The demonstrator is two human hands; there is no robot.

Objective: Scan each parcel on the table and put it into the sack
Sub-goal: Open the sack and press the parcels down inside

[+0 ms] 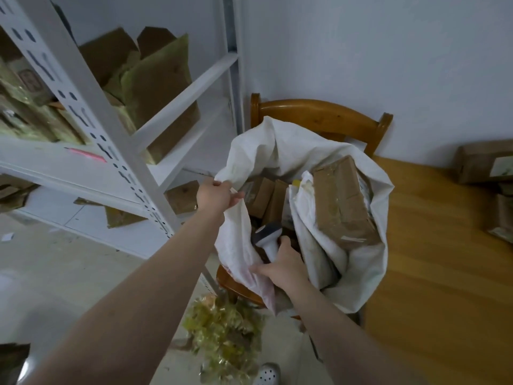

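left hand (218, 194) is gripping the far-left rim of the white sack (277, 145), holding the mouth open. right hand (283, 269) is clenching the handle of the barcode scanner (268, 236), thumb lying on the near fold of the sack (scanner head is pointing into the opening). sack is sitting on a wooden chair (319, 115), just left of the table (430, 273) and right of the white metal rack (116, 151).

progress, judging from where things are lying: mid-task.
- done: sack is holding a large taped brown carton (341, 201) on its right side, plus at least two smaller brown cartons (262, 194) deeper in on the far-left side.
- left: at least two parcels are waiting at the right end of the table, a far parcel (484, 165) and a near parcel (502, 220) cut by the frame edge. both are looking like they need a scan and a drop. can't tell if more are sitting out of view.

writing: nothing readable. the far parcel is showing a pale label with a greenish mark, too blurred. the cartons stacked on the rack are blurred too.
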